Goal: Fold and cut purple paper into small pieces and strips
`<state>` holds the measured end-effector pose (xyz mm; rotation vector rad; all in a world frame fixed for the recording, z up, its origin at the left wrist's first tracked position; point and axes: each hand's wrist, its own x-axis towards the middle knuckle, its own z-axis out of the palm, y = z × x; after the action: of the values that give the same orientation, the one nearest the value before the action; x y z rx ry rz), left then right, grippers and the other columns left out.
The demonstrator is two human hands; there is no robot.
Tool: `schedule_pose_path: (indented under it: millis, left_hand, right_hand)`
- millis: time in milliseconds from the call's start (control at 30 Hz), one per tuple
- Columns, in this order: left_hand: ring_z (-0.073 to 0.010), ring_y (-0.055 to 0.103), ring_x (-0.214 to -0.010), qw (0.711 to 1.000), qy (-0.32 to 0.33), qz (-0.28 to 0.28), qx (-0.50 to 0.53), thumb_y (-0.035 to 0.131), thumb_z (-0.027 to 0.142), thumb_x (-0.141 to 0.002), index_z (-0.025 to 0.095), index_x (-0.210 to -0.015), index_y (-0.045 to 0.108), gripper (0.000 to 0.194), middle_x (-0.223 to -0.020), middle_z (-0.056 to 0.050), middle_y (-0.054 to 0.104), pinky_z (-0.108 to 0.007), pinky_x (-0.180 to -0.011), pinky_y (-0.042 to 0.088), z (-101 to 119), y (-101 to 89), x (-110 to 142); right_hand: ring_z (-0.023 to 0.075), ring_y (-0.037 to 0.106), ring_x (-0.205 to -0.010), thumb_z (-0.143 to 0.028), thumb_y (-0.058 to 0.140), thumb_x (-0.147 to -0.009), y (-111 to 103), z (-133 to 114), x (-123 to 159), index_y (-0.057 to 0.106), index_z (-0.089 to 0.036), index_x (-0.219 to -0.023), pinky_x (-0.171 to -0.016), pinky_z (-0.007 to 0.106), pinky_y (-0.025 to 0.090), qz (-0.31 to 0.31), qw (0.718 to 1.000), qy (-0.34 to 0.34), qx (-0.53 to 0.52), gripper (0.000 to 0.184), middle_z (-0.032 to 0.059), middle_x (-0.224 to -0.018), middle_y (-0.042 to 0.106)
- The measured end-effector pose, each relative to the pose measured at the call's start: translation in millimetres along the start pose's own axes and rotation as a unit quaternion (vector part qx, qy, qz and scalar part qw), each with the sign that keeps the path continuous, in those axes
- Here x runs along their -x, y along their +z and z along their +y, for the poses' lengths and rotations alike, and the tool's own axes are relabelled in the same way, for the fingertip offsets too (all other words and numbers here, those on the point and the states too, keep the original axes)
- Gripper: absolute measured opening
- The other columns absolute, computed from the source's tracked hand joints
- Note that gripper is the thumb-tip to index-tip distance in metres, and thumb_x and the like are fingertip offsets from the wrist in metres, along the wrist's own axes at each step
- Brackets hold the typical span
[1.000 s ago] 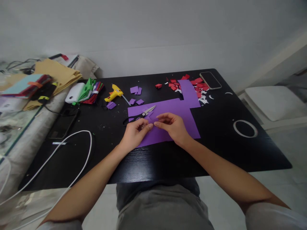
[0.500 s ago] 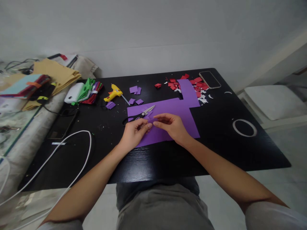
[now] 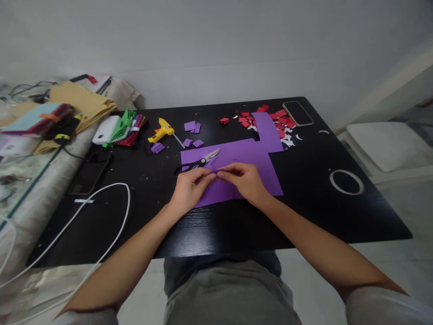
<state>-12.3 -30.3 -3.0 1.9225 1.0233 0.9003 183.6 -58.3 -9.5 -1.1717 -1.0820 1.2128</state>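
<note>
Between the fingertips of both hands is a small piece of purple paper [image 3: 215,171], mostly covered by the fingers. My left hand [image 3: 191,187] pinches its left end, and my right hand [image 3: 244,180] pinches the right end, thumbs almost meeting. Both hands are over a large purple paper sheet [image 3: 262,171] lying on the black table. Just beyond my left hand, black-handled scissors [image 3: 199,163] rest on that sheet, blades pointing up and right, with small purple cut pieces [image 3: 210,163] under and beside them.
Folded purple pieces [image 3: 192,127] lie near a yellow glue gun [image 3: 162,130]. Red scraps [image 3: 282,119], white scraps [image 3: 288,141], a purple strip [image 3: 267,128] and a phone [image 3: 297,113] are at back right. A tape ring [image 3: 347,182] sits right; a white cable [image 3: 126,212] crosses the left.
My fingertips have drawn closer together, so less of the small purple paper shows. The whole view has shifted slightly; the other things stay in place.
</note>
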Motion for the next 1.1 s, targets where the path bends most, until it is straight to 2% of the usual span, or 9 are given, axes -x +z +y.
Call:
schedule_pose_path:
  millis: [500,867,1100]
  left_hand:
    - [-0.0142,0.066,-0.071,0.999,0.034,-0.001,-0.012,0.066,0.032,-0.097,0.02,-0.091,0.079,0.018,-0.078,0.0,0.076,-0.025,-0.068,0.048,2.9,-2.0,-0.9]
    - [-0.0136,0.061,-0.072,0.993,0.09,-0.007,-0.073,0.056,0.029,-0.103,0.018,-0.091,0.072,0.023,-0.077,-0.001,0.068,-0.027,-0.07,0.046,5.0,-5.8,0.1]
    - [-0.0136,0.062,-0.071,0.996,0.066,0.011,-0.054,0.06,0.032,-0.1,0.019,-0.093,0.072,0.019,-0.08,-0.001,0.07,-0.027,-0.069,0.046,3.2,-2.9,-0.1]
  right_hand:
    - [0.0183,0.072,-0.074,-0.036,0.091,-0.068,1.1,-2.5,1.4,0.084,-0.024,-0.081,-0.08,0.037,0.059,0.007,1.0,-0.01,0.006,0.019,0.0024,-0.079,0.08]
    - [0.0182,0.07,-0.073,-0.038,0.091,-0.068,0.9,2.0,-0.4,0.084,-0.025,-0.082,-0.077,0.036,0.057,0.007,1.0,-0.012,0.008,0.021,0.0025,-0.079,0.08]
    - [0.0181,0.07,-0.075,-0.039,0.09,-0.07,0.0,-0.2,-0.4,0.084,-0.024,-0.084,-0.078,0.036,0.057,-0.005,1.0,-0.012,0.01,0.022,0.0026,-0.081,0.08]
